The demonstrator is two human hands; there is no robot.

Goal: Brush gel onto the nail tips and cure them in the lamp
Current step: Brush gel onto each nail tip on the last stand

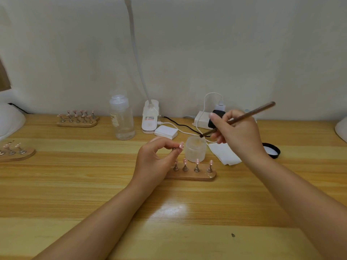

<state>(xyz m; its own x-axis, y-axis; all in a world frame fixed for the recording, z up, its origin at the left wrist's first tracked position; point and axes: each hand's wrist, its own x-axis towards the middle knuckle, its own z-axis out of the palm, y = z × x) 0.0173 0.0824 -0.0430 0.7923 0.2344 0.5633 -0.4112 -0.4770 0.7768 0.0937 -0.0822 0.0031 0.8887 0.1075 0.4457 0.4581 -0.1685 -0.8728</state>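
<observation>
My left hand (156,156) pinches a small metal stand topped with a pink nail tip (181,145), lifted just above a wooden holder (191,176). Several more pink tips on metal stands remain upright in that holder. My right hand (237,134) grips a brown brush (249,115), whose dark tip hangs over the open mouth of a frosted gel jar (195,149) right behind the holder. A white curing lamp (9,121) sits at the far left edge of the table.
Two more wooden holders with tips stand at back left (78,119) and far left (16,152). A clear bottle (122,119), a clip lamp base (150,117), white pads (166,131), a charger with cables (201,119), a tissue (223,153) and a black lid (272,150) crowd the back.
</observation>
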